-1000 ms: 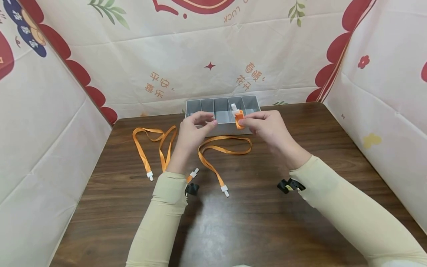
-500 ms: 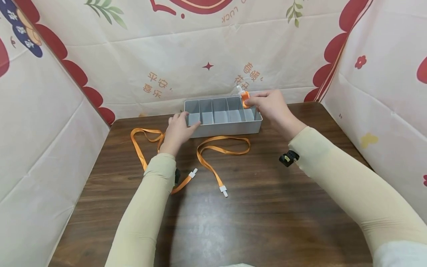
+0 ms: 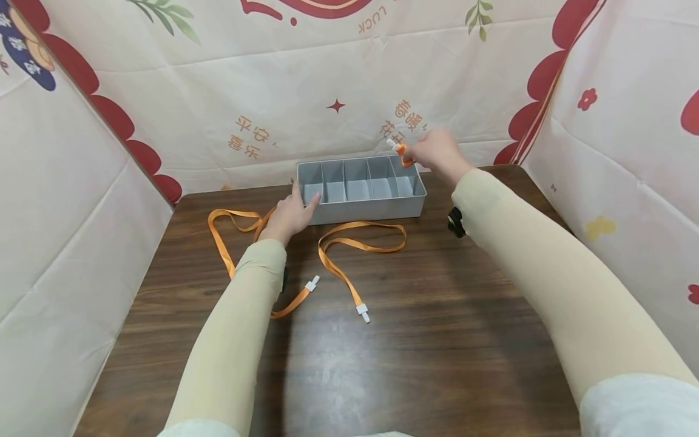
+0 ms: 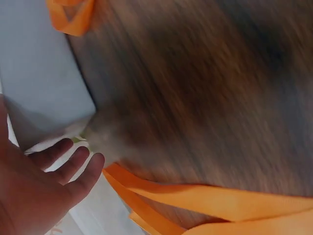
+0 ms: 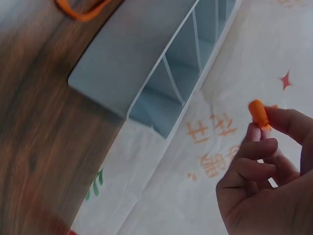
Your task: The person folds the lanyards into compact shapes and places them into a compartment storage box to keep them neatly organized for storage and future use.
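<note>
Item one: rolled lanyard (image 5: 258,113), orange ribbon wound into a small, tight roll. We are finding it in the air above the right end of the divided box (image 3: 368,211), apart from the rim. A white clip (image 3: 391,144) is projecting from its upper left; the ribbon's weave is escaping us at this size.

Handling: we are judging it very light, soft in the ribbon and stiff only at the clip, which is looking like plastic. Nothing is suggesting fragility; we are expecting a slightly slick surface and a roll that is wanting to spring loose. For a hold, we are favouring thumb and finger across the outer turns, keeping the loose end trapped and leaving the clip free.

Item two: right hand (image 3: 437,152), pinching the roll between thumb and fingertips, the other fingers curling beneath.

Item three: left hand (image 3: 291,213), fingers spread and fairly straight, resting about the near left corner of the box; how firmly it is pressing, we are not able to tell.

Also listed: we are noting loose orange ribbon (image 3: 220,244) lying left of the box, partly hidden by the forearm, and a looped lanyard (image 3: 335,271) lying before it on the brown table (image 3: 437,340)
</note>
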Motion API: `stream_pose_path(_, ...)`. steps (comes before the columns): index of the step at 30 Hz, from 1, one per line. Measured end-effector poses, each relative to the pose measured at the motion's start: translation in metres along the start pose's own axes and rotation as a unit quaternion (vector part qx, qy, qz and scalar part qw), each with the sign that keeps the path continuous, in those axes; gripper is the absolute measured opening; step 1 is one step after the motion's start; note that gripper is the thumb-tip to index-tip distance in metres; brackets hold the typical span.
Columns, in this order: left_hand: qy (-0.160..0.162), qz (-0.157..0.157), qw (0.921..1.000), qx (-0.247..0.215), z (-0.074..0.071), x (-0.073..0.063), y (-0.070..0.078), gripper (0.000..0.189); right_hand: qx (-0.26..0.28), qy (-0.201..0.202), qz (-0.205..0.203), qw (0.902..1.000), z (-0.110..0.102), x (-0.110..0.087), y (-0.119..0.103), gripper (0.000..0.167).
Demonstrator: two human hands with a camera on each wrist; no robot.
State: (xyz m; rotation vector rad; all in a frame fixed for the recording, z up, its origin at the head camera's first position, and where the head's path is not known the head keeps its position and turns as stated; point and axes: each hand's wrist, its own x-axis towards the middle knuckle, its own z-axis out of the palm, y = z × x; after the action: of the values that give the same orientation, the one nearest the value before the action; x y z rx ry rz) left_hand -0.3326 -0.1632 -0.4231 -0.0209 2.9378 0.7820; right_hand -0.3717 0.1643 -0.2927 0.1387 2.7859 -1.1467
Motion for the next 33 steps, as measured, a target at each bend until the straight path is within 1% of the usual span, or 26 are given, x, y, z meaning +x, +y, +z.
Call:
stream_pose_path(2, -0.005, -0.002, 0.9999, 0.013, 0.001, 0.002, -0.003, 0.097, -0.022, -0.011, 0.012, 0.9996, 0.000, 0.010, -0.001, 0.030)
stream_pose_path(4, -0.009, -0.006, 0.9998, 0.016, 0.002, 0.004, -0.005, 0.099, -0.051, -0.016, 0.025, 0.9983, 0.000, 0.018, -0.002, 0.035)
stream_pose_path(7, -0.015, -0.019, 0.9996, 0.015, 0.001, 0.004, -0.005, 0.101, -0.084, -0.015, 0.030, 0.9959, 0.001, 0.026, -0.002, 0.036)
stream_pose_path(11, -0.025, -0.032, 0.9989, 0.025, -0.003, 0.002, -0.002, 0.101, -0.107, 0.000, 0.025, 0.9939, 0.009, 0.034, 0.002, 0.028)
stream_pose_path(14, -0.036, -0.034, 0.9982, 0.035, -0.004, 0.000, 0.002, 0.099, -0.132, 0.005, 0.023, 0.9910, 0.021, 0.043, 0.009, 0.022)
stream_pose_path(16, -0.039, -0.037, 0.9978, 0.039, -0.003, -0.002, 0.004, 0.098, -0.151, -0.002, 0.025, 0.9882, 0.032, 0.051, 0.015, 0.021)
stream_pose_path(20, -0.037, -0.037, 0.9976, 0.045, 0.000, -0.001, 0.004, 0.097, -0.191, -0.035, 0.026, 0.9805, 0.049, 0.066, 0.023, 0.023)
stream_pose_path(25, -0.050, -0.033, 0.9969, 0.050, 0.000, 0.000, 0.003, 0.099, -0.245, -0.039, 0.008, 0.9688, 0.061, 0.082, 0.029, 0.020)
stream_pose_path(27, -0.051, -0.033, 0.9969, 0.051, 0.000, 0.000, 0.003, 0.098, -0.270, -0.041, -0.005, 0.9620, 0.065, 0.089, 0.030, 0.019)
stream_pose_path(29, -0.047, -0.036, 0.9969, 0.051, 0.000, 0.000, 0.003, 0.097, -0.283, -0.051, -0.013, 0.9576, 0.068, 0.093, 0.030, 0.021)
stream_pose_path(31, -0.043, -0.036, 0.9972, 0.048, 0.000, 0.000, 0.003, 0.096, -0.291, -0.056, -0.022, 0.9549, 0.071, 0.097, 0.031, 0.024)
stream_pose_path(33, -0.041, -0.035, 0.9974, 0.047, 0.000, 0.000, 0.004, 0.096, -0.284, -0.064, -0.016, 0.9566, 0.073, 0.098, 0.034, 0.025)
